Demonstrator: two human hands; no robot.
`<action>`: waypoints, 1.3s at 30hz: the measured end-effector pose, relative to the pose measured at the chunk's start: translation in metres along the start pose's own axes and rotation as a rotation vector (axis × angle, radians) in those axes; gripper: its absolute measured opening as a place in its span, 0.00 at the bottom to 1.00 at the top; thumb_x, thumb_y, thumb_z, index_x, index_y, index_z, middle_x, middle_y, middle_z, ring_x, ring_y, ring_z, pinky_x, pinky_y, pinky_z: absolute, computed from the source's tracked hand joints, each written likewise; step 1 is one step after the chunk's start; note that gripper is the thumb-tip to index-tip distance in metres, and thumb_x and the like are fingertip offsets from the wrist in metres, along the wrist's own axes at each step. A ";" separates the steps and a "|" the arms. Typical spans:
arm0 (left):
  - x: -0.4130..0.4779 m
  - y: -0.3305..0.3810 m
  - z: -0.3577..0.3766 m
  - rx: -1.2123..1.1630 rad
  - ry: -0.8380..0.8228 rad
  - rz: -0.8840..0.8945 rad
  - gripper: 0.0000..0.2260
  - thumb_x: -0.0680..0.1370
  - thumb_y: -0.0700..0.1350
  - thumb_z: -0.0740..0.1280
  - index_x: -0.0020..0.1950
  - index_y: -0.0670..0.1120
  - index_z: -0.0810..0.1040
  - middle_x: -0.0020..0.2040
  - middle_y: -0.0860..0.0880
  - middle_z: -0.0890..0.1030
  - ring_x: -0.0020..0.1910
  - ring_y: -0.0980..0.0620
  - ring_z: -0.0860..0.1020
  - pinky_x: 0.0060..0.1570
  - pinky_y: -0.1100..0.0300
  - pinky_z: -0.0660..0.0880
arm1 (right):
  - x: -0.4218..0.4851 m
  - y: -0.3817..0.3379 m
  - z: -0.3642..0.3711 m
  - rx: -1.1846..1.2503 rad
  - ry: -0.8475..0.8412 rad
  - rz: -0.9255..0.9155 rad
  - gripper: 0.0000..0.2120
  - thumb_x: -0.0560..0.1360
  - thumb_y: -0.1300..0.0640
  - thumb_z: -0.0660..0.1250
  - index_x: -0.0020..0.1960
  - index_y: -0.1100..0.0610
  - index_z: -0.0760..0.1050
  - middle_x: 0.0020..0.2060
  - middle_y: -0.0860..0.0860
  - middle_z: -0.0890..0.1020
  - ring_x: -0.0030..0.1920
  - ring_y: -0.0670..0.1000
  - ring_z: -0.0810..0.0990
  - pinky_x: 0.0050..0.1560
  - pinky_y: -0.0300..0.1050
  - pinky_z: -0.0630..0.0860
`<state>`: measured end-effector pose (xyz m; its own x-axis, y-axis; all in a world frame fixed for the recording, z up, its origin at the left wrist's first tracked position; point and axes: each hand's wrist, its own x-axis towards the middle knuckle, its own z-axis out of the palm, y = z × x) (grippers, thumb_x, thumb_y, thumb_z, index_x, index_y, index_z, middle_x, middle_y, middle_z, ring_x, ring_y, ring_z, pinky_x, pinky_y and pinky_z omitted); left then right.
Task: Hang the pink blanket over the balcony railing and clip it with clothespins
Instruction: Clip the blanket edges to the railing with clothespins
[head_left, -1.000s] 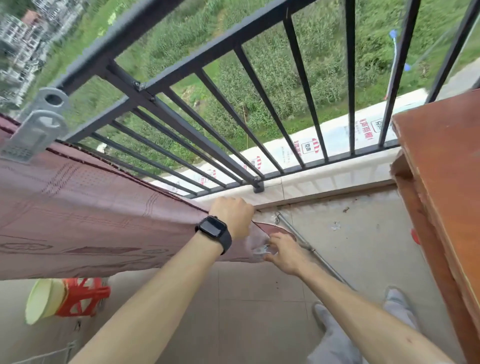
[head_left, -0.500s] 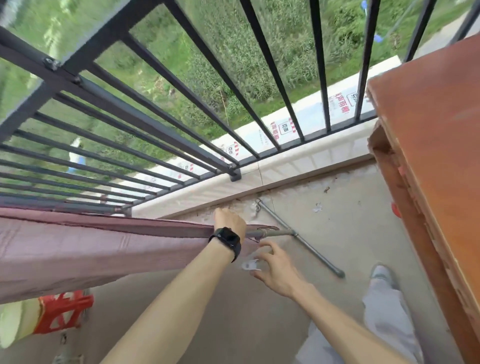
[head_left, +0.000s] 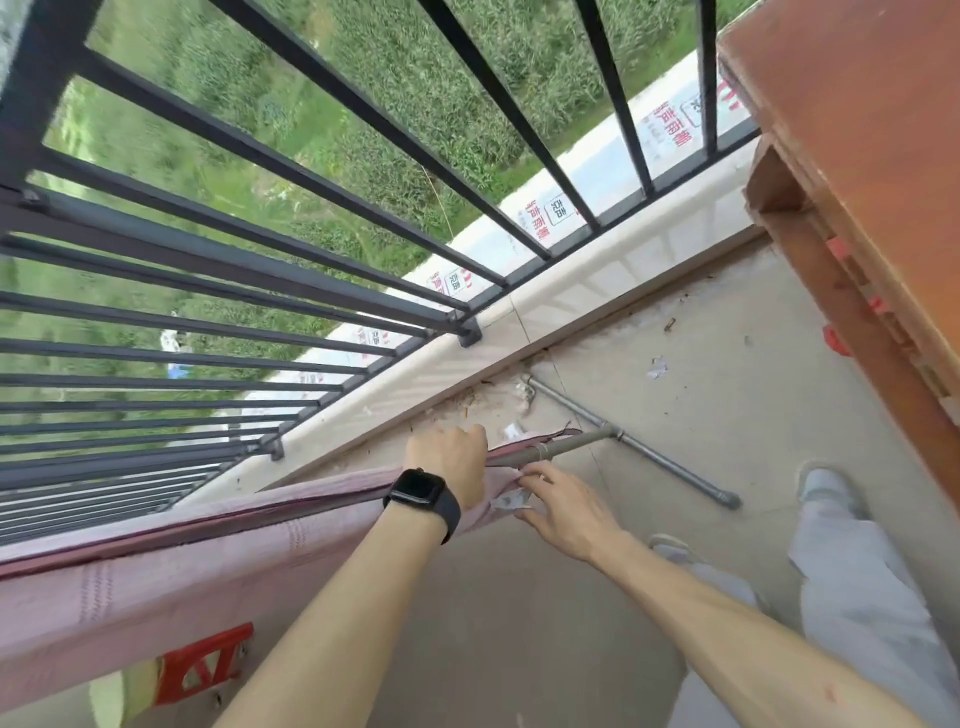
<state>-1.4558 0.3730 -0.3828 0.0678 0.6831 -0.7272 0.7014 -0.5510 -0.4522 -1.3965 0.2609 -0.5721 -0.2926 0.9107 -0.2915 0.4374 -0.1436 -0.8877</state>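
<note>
The pink blanket (head_left: 156, 587) hangs over a grey pole (head_left: 550, 449). The pole stands on the floor (head_left: 701, 374), near the black railing (head_left: 260, 249) but not touching it. The blanket is not on the railing. It runs from the low left side up to the two hands in the middle. Its end stops just before the bare end of the pole.

The left hand (head_left: 447, 465) is on top of the blanket. Its fingers are curled over the fold and the pole, pressed close together. A black watch (head_left: 423, 493) is on that wrist.

The right hand (head_left: 566, 514) is just beside the left one, at the end of the blanket. Its fingers are mostly straight and a little spread. One finger touches the blanket's edge. A small pale clip (head_left: 508, 501) sits at the tip of the thumb, against the cloth. It is blurry, so I cannot tell if the fingers pinch it or only touch it.

A red stool (head_left: 202, 662) and a yellow bowl (head_left: 124, 696) are on the floor under the blanket, at the low left. A brown desk (head_left: 857, 156) is on the right. The person's grey trousers and a pale shoe (head_left: 826, 480) show below it. Green plants grow far down past the railing.
</note>
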 end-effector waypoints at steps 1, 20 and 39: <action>0.002 0.001 0.002 -0.001 0.002 0.006 0.09 0.78 0.40 0.58 0.57 0.45 0.70 0.54 0.45 0.80 0.51 0.43 0.78 0.40 0.54 0.68 | -0.001 0.002 0.003 0.001 0.017 -0.021 0.19 0.75 0.43 0.67 0.63 0.51 0.77 0.69 0.44 0.70 0.63 0.51 0.75 0.61 0.48 0.75; 0.032 0.020 0.016 -0.039 -0.024 0.072 0.11 0.77 0.38 0.60 0.55 0.48 0.76 0.53 0.46 0.79 0.52 0.43 0.77 0.49 0.50 0.76 | -0.008 0.001 -0.004 0.022 -0.206 -0.035 0.21 0.71 0.42 0.70 0.59 0.52 0.79 0.61 0.47 0.73 0.59 0.52 0.75 0.60 0.46 0.72; 0.055 0.038 0.035 0.092 0.080 0.024 0.14 0.78 0.35 0.57 0.56 0.45 0.79 0.55 0.47 0.79 0.58 0.44 0.76 0.48 0.53 0.73 | -0.001 0.028 -0.049 -0.117 0.075 0.133 0.15 0.74 0.49 0.69 0.56 0.56 0.79 0.57 0.49 0.75 0.59 0.54 0.75 0.57 0.46 0.71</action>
<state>-1.4501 0.3732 -0.4581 0.1423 0.7031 -0.6967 0.6308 -0.6069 -0.4835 -1.3428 0.2746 -0.5790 -0.1633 0.9138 -0.3720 0.5652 -0.2224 -0.7944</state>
